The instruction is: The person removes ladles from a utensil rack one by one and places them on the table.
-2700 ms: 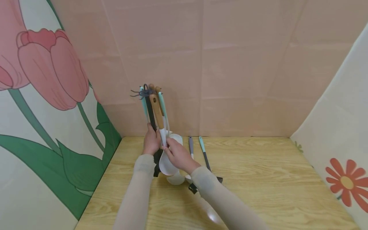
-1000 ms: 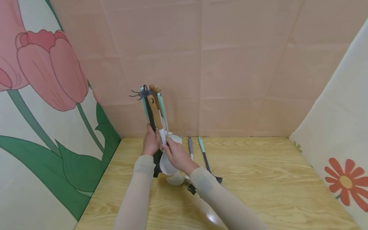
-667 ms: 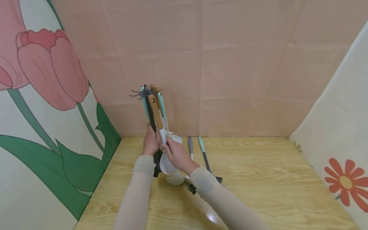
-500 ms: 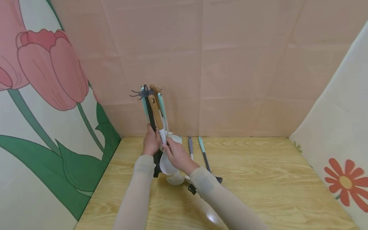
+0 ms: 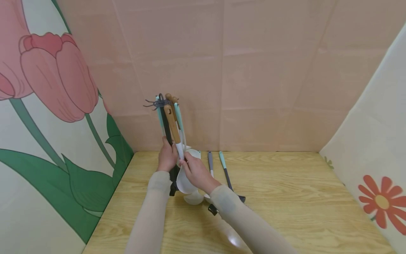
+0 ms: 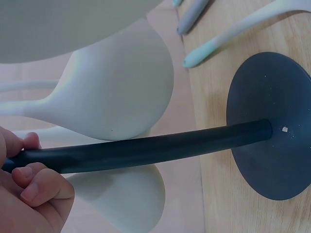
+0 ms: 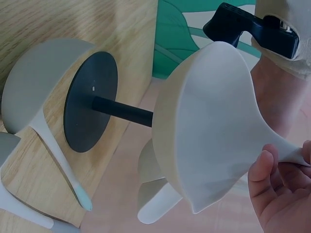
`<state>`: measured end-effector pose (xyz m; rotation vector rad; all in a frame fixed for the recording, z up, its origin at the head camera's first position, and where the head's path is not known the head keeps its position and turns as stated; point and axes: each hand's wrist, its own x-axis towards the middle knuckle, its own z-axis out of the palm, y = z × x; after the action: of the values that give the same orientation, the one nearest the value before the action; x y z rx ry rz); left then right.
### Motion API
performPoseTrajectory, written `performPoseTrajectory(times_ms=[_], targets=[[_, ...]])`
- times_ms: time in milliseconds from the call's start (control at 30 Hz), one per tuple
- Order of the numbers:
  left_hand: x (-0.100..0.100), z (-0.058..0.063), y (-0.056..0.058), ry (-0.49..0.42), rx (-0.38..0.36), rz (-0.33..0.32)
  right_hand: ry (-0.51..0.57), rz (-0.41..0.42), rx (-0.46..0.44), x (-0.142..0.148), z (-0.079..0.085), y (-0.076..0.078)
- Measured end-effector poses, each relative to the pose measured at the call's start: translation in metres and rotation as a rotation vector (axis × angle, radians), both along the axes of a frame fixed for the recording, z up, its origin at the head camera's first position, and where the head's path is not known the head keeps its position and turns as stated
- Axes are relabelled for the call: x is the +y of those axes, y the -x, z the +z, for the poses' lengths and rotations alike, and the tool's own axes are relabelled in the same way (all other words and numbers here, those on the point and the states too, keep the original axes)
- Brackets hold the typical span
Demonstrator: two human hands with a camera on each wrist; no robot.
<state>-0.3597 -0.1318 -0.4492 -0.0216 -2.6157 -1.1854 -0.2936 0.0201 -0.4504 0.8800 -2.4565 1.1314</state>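
In the head view my left hand (image 5: 167,157) grips the black pole (image 6: 146,148) of an upright utensil stand, whose round black base (image 6: 272,165) sits on the table. Dark hooks (image 5: 161,102) fan out at its top. My right hand (image 5: 200,171) pinches the white neck of a ladle (image 7: 214,126), bowl downward, with its wooden handle (image 5: 172,123) reaching up beside the hooks. Whether its handle hole is on a hook, I cannot tell. Other utensils with mint handles (image 5: 178,114) and wooden handles hang around the pole; pale bowls (image 6: 121,194) show below.
Right of the stand, a utensil with a purple-grey handle (image 5: 210,160) and a dark one with a mint handle (image 5: 226,173) lie on the wooden table (image 5: 301,211). A pale ladle bowl (image 5: 193,198) rests nearer the front. A pink backdrop (image 5: 269,88) rises behind.
Compared with the oldest frame, the wooden handle's top has shifted slightly left and the ladle bowl slightly right. Over the last second, both hands stay nearly still.
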Motion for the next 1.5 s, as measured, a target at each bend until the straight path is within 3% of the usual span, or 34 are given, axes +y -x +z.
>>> performPoseTrajectory(times_ms=[900,1500], targets=[[0.0007,-0.0038,0.0024,0.015,0.043,0.011,0.020,0.012,-0.021,0.0034,-0.0011,-0.0046],[0.0024,-0.0012,-0.0007,-0.032,0.066,0.002,0.053,0.003,0.001,0.0094,-0.0046,-0.0092]])
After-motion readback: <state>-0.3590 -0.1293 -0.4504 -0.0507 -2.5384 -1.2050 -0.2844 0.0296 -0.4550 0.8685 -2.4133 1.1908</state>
